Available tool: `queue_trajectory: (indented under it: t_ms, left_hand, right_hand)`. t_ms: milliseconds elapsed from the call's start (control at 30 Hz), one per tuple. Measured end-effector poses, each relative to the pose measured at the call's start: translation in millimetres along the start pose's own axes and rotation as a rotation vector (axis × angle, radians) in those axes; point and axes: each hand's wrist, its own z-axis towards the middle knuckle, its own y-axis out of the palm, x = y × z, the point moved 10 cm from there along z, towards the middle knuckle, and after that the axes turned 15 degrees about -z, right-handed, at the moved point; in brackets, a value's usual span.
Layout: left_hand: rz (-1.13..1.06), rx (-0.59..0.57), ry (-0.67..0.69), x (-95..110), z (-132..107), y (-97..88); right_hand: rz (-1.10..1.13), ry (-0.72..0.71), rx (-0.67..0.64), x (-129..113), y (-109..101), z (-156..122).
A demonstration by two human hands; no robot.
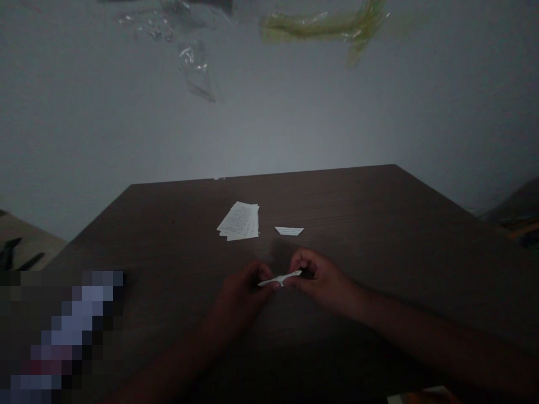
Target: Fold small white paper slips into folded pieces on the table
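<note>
Both my hands meet over the dark wooden table (379, 224), pinching a small folded piece of white paper (281, 278) between them. My left hand (244, 294) grips its left end with closed fingers. My right hand (318, 278) holds the right end, fingers curled around it. The paper is seen edge-on, thin and slightly bent. Just beyond my hands lie a small stack of printed paper slips (240, 221) and one folded white paper piece (289, 230) shaped like a trapezoid.
A pale wall (379, 112) stands behind the table's far edge, with clear plastic (196, 70) and yellow-green strips (324, 25) hanging on it. A blurred-out patch (63, 331) covers the table's near left. Something pale (421, 394) shows at the bottom right edge.
</note>
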Motion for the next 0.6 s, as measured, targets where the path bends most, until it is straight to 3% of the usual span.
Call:
queue_trajectory:
  t_ms: [133, 367, 600]
  left_hand:
    - [-0.002, -0.016, -0.023, -3.5, 2.7, 0.1]
    - [0.107, -0.129, 0.099, 4.5, -0.5, 13.1]
    - [0.38, -0.155, 0.189, 0.4, -8.7, 27.1]
  right_hand:
    - [-0.037, 0.056, -0.013, 8.6, -1.1, 2.1]
    - [-0.22, -0.005, -0.084, 1.7, -1.9, 3.3]
    - [-0.668, -0.29, -0.029, -13.4, 10.0, 1.9]
